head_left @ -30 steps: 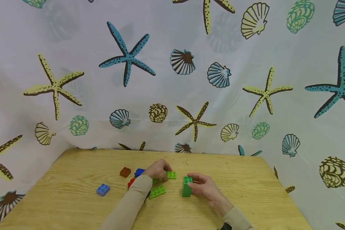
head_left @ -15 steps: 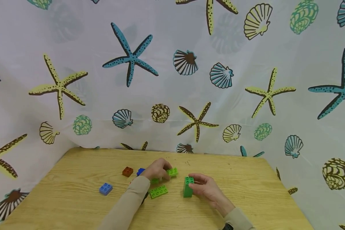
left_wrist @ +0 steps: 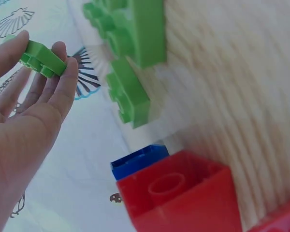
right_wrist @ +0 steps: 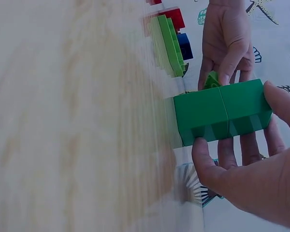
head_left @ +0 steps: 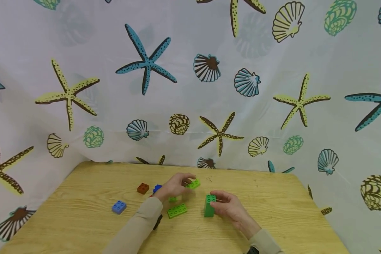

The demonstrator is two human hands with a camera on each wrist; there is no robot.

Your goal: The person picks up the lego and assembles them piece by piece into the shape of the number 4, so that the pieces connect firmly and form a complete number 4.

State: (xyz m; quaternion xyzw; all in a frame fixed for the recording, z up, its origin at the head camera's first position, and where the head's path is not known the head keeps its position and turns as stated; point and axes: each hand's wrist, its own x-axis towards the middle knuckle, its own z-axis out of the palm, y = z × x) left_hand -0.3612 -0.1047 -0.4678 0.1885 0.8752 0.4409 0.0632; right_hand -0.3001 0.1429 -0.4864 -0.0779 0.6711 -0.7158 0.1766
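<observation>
My left hand (head_left: pixel 174 187) pinches a lime green toy brick (left_wrist: pixel 43 59) between thumb and fingertips, raised above the table in the left wrist view. To its right, my right hand (head_left: pixel 231 209) grips a darker green stack of two toy bricks (right_wrist: pixel 222 111), thumb on one side and fingers on the other. That stack stands upright on the table, studs up. A long lime brick (head_left: pixel 177 210) lies in front of the left hand, and a smaller lime brick (head_left: pixel 173 199) sits partly hidden behind the left wrist.
Left of the hands are a brown brick (head_left: pixel 143 188), a light blue brick (head_left: pixel 119 207) and a dark blue brick (head_left: pixel 157 188). Red bricks (left_wrist: pixel 183 193) lie beneath the left forearm. A patterned curtain (head_left: pixel 190 106) hangs behind the wooden table (head_left: pixel 273 218).
My left hand has lifted the lime brick off the table, tilting it and moving it slightly away. The right hand stays at the green stack. The head view has shifted a little.
</observation>
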